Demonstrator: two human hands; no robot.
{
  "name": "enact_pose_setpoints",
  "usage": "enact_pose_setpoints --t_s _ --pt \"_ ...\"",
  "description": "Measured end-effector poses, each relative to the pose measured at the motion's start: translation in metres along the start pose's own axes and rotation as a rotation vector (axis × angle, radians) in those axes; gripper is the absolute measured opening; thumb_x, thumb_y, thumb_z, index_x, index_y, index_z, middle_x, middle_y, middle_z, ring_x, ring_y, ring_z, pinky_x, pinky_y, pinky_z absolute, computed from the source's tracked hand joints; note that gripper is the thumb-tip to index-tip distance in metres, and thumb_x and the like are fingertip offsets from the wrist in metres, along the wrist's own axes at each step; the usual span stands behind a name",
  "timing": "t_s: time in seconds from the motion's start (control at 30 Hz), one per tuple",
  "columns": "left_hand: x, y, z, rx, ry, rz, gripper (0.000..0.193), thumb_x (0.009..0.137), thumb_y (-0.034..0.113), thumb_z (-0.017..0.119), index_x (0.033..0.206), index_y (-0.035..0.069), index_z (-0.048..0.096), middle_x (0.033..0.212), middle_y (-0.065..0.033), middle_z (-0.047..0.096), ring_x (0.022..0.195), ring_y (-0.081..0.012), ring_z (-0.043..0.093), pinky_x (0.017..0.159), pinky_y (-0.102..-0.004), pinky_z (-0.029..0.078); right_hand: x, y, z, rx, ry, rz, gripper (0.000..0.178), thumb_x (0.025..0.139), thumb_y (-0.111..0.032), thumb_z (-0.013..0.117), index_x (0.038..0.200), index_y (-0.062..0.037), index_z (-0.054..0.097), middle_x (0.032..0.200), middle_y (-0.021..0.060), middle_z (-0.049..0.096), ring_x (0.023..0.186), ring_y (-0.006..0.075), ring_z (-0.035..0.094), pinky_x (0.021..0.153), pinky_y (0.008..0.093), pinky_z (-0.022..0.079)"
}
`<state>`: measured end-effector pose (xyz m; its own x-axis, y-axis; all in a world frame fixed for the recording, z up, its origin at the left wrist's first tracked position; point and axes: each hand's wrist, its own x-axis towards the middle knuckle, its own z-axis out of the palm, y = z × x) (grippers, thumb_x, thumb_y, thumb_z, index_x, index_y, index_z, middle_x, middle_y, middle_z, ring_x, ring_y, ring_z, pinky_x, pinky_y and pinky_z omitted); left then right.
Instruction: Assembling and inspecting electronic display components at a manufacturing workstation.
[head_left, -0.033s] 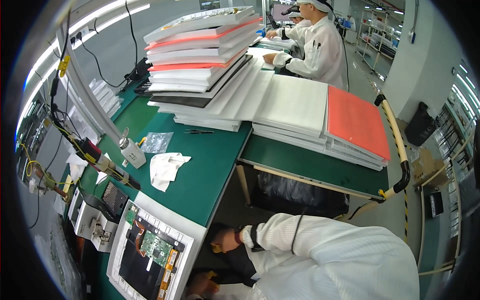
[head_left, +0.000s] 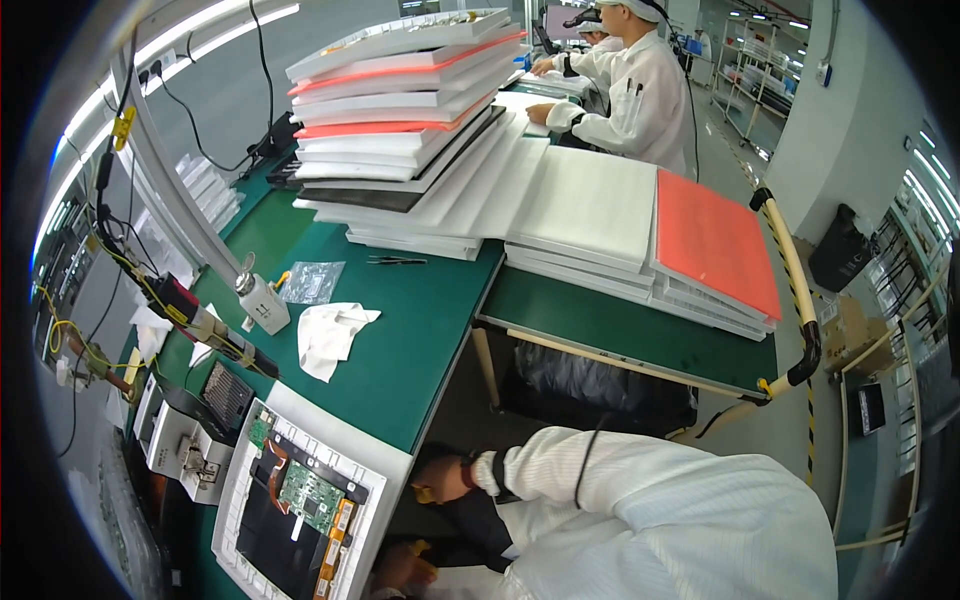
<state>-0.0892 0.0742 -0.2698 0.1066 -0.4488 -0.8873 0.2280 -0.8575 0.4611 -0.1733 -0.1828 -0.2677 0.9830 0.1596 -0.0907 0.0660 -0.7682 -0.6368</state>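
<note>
Right hand (head_left: 447,479) and left hand (head_left: 400,568) low in shadow, beside a green workbench (head_left: 400,400).
Too dark to tell how open either is or whether it holds anything. Near them, a dark panel (head_left: 257,532) with a circuit board (head_left: 308,497) lies in a white tray (head_left: 388,488) at the bench's edge. Green surface runs past a white cloth (head_left: 333,338) to stacked sheets (head_left: 400,155); aisle floor (head_left: 718,150) lies beyond.

The white, finely striped smock (head_left: 690,515) has a black wristband (head_left: 502,474) and dark cord (head_left: 588,465), with yellow covers (head_left: 424,494) on the fingers (head_left: 427,572).
</note>
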Motion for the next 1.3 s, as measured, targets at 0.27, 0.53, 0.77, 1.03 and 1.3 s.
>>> enact_pose_setpoints --t_s 0.27,0.53,0.77,1.03,1.3 --pt "0.014 0.026 0.014 -0.161 0.203 0.253 0.039 0.090 0.035 0.045 0.116 0.005 0.046 0.075 -0.0175 0.063 0.052 -0.0254 0.061 0.047 -0.0326 0.051 0.088 0.120 0.134 -0.162 -0.144 0.133 0.046 0.068 -0.037 0.064 0.103 -0.0074 0.062 0.105 0.0174 0.060 0.100 0.0311 0.056 0.083 0.0418 0.044" --pt "-0.029 0.014 0.023 -0.736 0.167 0.331 0.049 0.086 0.032 0.058 0.123 0.002 0.045 0.095 -0.0157 0.062 0.071 -0.0207 0.061 0.063 -0.0306 0.051 0.079 0.045 0.068 -0.130 -0.303 -0.116 0.046 0.070 -0.042 0.062 0.101 -0.0079 0.062 0.101 0.0178 0.060 0.099 0.0329 0.055 0.085 0.0413 0.043" --pt "-0.031 0.020 0.032 -0.750 0.262 0.374 0.055 0.086 0.031 0.058 0.130 0.004 0.039 0.116 -0.0199 0.053 0.096 -0.0279 0.056 0.081 -0.0380 0.048 0.038 -0.007 0.004 -0.271 -0.159 -0.004 0.049 0.064 -0.041 0.063 0.100 -0.0077 0.063 0.106 0.0196 0.057 0.102 0.0347 0.052 0.088 0.0422 0.042" --pt "-0.005 -0.024 0.017 -0.859 0.095 0.628 0.055 0.087 0.029 0.056 0.132 0.004 0.035 0.124 -0.0201 0.046 0.109 -0.0331 0.049 0.094 -0.0447 0.040 0.038 -0.006 0.014 -0.315 -0.114 -0.062 0.050 0.067 -0.042 0.060 0.103 -0.0079 0.062 0.112 0.0192 0.054 0.105 0.0359 0.051 0.089 0.0439 0.041" --pt "-0.001 -0.027 0.025 -0.948 0.102 0.661 0.054 0.086 0.024 0.059 0.131 0.003 0.037 0.126 -0.0208 0.045 0.111 -0.0338 0.049 0.094 -0.0453 0.040 0.031 -0.008 0.011 -0.282 -0.141 -0.040 0.054 0.068 -0.042 0.057 0.111 -0.0082 0.059 0.121 0.0200 0.049 0.114 0.0354 0.044 0.096 0.0458 0.035"
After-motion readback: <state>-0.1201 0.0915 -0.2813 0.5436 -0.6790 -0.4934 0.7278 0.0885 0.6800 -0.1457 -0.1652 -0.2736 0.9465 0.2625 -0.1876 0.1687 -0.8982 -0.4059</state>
